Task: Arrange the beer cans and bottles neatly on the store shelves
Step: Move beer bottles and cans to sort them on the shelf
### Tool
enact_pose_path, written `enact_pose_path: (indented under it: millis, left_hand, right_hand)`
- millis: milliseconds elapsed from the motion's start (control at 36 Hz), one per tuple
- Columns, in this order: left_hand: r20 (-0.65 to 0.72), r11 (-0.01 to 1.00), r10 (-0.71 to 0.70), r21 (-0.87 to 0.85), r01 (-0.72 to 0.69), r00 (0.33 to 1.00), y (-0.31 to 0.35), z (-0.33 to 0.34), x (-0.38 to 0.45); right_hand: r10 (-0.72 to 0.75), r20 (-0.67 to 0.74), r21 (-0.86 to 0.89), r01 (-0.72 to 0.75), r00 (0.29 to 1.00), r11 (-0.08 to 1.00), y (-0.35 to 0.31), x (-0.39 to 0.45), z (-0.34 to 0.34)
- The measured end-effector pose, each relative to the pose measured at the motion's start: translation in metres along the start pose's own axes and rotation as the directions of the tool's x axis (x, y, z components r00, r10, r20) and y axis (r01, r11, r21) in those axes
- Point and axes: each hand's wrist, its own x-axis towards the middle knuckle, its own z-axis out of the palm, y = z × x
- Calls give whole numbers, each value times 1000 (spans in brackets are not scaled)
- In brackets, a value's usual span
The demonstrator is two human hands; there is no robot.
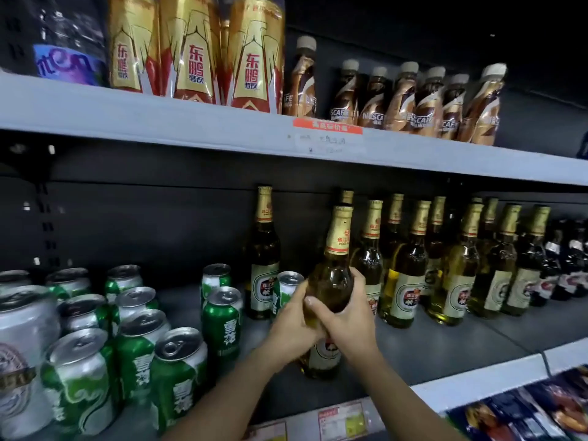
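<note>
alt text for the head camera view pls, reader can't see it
Both hands, left hand and right hand, grip a beer bottle on a store shelf, green cans to its left, more bottles to its right.

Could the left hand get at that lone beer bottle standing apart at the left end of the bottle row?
Probably not right now: the left hand grips the held bottle together with the right hand. Once freed, the way looks open, as the lone bottle stands just behind with only a green can nearby.

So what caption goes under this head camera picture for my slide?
Both hands, left hand and right hand, grip a beer bottle between green cans and shelved bottles.
</note>
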Motion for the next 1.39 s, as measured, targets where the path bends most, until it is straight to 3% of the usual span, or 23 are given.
enact_pose_path:
  millis: [56, 83, 167, 194, 278, 333, 444, 639, 861, 972, 1139, 1306, 1389]
  left_hand:
    - [94, 992, -51, 121, 40, 994, 8, -14, 0]
    - [64, 986, -68, 155, 57, 996, 11, -22, 2]
    - [-256, 928, 26, 365, 71, 966, 15, -42, 22]
    - [-306, 883, 68, 462, 86, 950, 15, -46, 29]
    - [-192, 637, 5, 757, 144, 981, 18, -47, 47]
    - [-62, 456, -70, 886, 87, 996, 19, -45, 58]
    - [23, 277, -174, 960, 27, 984, 16, -44, 73]
    - [-101, 340, -100, 932, 130, 990, 18, -44, 58]
    - [-110, 149, -157, 980, 134, 981, 52, -57, 8]
    - [-38, 96, -198, 994, 58, 979, 60, -57, -16]
    - [-38, 43, -252, 998, 50, 967, 56, -64, -32]
    - [17, 72, -336, 997, 8, 942, 57, -74, -33]
    - [88, 214, -401, 977, 0, 912, 61, -85, -30]
  right_hand:
    - [-20, 13, 27, 20, 1000, 999, 5, 0, 0]
    - [-30, 12, 37, 29, 999, 999, 5, 0, 1]
    - [-49, -24, 60, 50, 998, 997, 6, 0, 5]
    - [-47, -33, 69, 49, 998, 996, 7, 1, 7]
    - [-50, -40, 68, 52, 998, 996, 10, 3, 11]
    - [-60, -46, 56, 62, 997, 996, 11, 2, 11]
    - [-63, -35, 67, 65, 997, 996, 10, 2, 10]
    - [-71, -58, 61, 74, 996, 995, 8, -1, 9]
    - [-38, -66, 77, 43, 997, 996, 6, -3, 11]
    - [-31, -67, 90, 37, 997, 995, 7, -3, 12]
    - [-33, -65, 89, 38, 997, 995, 9, -1, 13]
    - [20, -97, 105, -9, 995, 994, 4, 1, 22]
    - [20, -78, 73, -15, 997, 997, -1, 5, 31]
